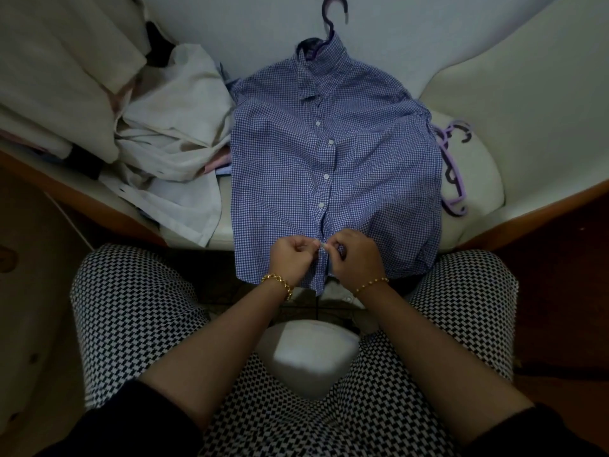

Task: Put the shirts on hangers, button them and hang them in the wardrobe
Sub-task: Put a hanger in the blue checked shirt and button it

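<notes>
1. Head view looks straight down on a blue checked shirt (329, 166) lying flat, front up, on the white bed (412, 34), hem hanging off the near edge by the person's knees.
2. It's on a dark purple hanger (332, 19), with the hook poking out past the collar.
3. Left hand (291, 258) is curled, pinching the placket edge near the hem. Right hand (354, 255) is curled too, pinching the other side, with a white button (323, 246) right between the fingertips.
4. The four buttons above look done up.
5. Crumpled pale shirts (171, 153) sit just left, spare lilac hangers (454, 169) just right.
</notes>
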